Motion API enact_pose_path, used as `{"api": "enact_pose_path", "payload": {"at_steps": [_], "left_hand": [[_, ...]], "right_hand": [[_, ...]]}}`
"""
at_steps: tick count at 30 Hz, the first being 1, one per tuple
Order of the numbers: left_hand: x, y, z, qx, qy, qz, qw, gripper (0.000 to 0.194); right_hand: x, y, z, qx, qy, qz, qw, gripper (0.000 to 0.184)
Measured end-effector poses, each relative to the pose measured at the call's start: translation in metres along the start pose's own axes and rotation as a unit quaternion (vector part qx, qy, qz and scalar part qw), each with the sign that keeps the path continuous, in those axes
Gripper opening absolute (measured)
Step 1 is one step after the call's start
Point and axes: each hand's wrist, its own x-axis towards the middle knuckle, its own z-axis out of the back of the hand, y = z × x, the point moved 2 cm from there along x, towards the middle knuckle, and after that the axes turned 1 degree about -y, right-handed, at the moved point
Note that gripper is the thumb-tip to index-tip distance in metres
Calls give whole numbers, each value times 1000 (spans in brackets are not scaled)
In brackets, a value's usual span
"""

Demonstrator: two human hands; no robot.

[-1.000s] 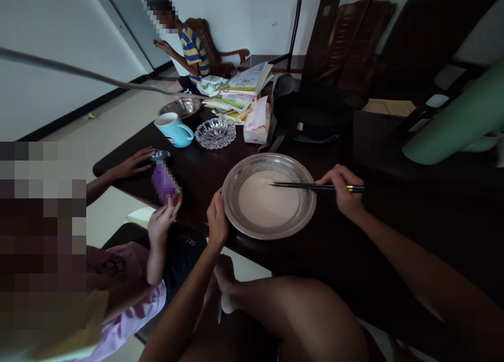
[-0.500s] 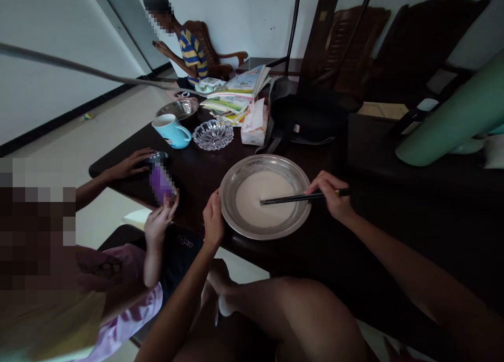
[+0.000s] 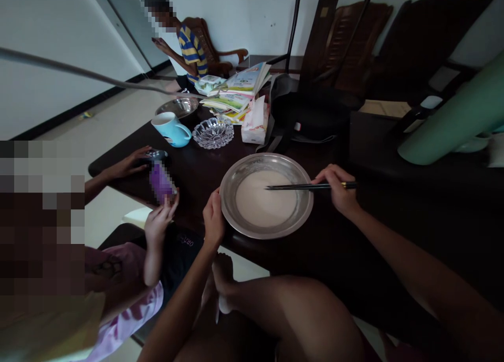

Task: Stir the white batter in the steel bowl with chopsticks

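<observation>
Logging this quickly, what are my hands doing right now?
Left hand: holding the metal bowl by its rim.
Right hand: closed, holding black chopsticks.

Right hand [image 3: 339,189] in pinch grip

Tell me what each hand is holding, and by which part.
Your right hand holds the black chopsticks near their gold-banded ends; your left hand holds the metal bowl by its left rim.
</observation>
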Motion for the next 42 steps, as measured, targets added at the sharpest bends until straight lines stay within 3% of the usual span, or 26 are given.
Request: {"api": "enact_pose_path", "payload": {"at_steps": [2, 7, 12, 16, 18, 21, 26, 30, 35, 39, 40, 42], "left_hand": [[0, 0, 0, -2, -1, 0, 1000, 62], [0, 2, 0, -5, -1, 1, 1000, 62], [0, 0, 0, -1, 1, -2, 1000, 63], [0, -2, 0, -3, 2, -2, 1000, 62], [-1, -3, 0, -7, 1, -2, 1000, 62], [-1, -2, -1, -8, 1, -4, 1000, 62], [-1, -3, -1, -12, 1, -6, 1000, 60], [-1, -2, -1, -13, 2, -7, 1000, 60], [0, 1, 0, -10, 2, -1, 1000, 61], [1, 2, 0, -5, 1, 1, 1000, 62], [1, 1, 0, -4, 1, 0, 1000, 62], [1, 1, 0, -5, 2, -1, 1000, 61]], "right_hand": [[0, -2, 1, 54, -32, -19, 998, 36], [-2, 1, -5, -21, 78, 7, 997, 35], [-1, -3, -1, 47, -5, -21, 999, 34], [-2, 1, -6, -13, 96, 6, 995, 35], [-1, 3, -5, -34, 69, 9, 997, 36], [0, 3, -2, 25, -4, -23, 999, 37], [-2, 2, -6, -20, 105, 14, 994, 35], [0, 2, -1, 12, 9, -3, 1000, 35], [-1, 5, -6, -32, 100, 14, 994, 35], [0, 4, -1, -3, -10, -10, 1000, 35], [0, 3, -1, 17, -21, -19, 999, 36], [-1, 4, -3, 23, 13, -19, 999, 37]]}}
